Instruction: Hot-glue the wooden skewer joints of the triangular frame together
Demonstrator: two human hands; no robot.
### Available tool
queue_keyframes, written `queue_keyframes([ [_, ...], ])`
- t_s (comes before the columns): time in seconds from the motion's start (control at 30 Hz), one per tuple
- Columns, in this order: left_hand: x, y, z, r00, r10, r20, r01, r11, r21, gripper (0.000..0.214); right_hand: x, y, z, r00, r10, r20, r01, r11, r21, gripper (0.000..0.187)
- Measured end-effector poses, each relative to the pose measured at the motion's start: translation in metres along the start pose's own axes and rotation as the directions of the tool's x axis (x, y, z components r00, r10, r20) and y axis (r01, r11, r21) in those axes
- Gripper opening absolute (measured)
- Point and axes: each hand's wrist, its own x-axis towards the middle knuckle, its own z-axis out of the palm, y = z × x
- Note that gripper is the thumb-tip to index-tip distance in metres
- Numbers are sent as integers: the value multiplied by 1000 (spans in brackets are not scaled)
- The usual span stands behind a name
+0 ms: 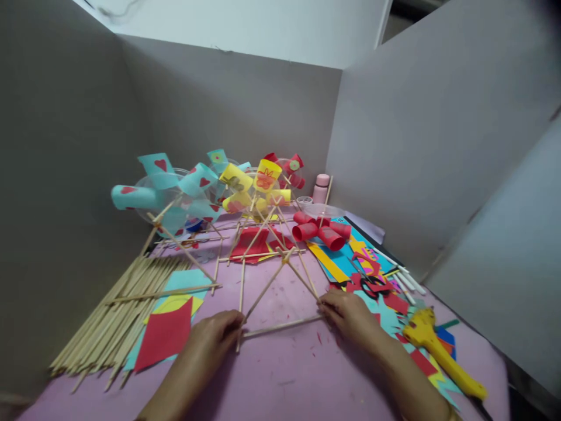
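A triangular frame of thin wooden sticks (264,290) stands before me, its sticks crossing at a peak above the table. My left hand (221,328) pinches its lower left corner, where several stick ends meet. At the lower right corner, my right hand (346,313) grips the stick joint with closed fingers. A crossbar (284,325) runs between the two hands. Behind this frame are paper-tube pinwheels on similar stick stands: a light blue one with red hearts (164,190), a yellow one (258,184) and a red one (291,166).
Bundled wooden sticks (105,310) and coloured paper sheets (164,333) lie left. On the right are a yellow glue gun (445,351), scissors (374,285), paper scraps (397,303), white glue sticks (407,278) and red paper tubes (324,231). A pink bottle (321,188) stands behind. Grey partitions (236,105) surround the table.
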Motion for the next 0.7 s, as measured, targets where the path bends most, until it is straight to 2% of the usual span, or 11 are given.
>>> queue_keyframes([
  [0.13, 5, -5, 3, 1000, 1, 6, -1, 1000, 6, 19, 1, 4, 0, 1000, -3, 0, 3, 1000, 6, 18],
  [0.3, 4, -9, 6, 1000, 15, -15, -16, 999, -29, 18, 0, 8, -1, 999, -34, 8, 34, 999, 27, 22],
  [0.7, 3, -7, 7, 1000, 5, -5, -5, 1000, 15, 19, -4, 4, -5, 998, -42, 47, 41, 999, 25, 21],
])
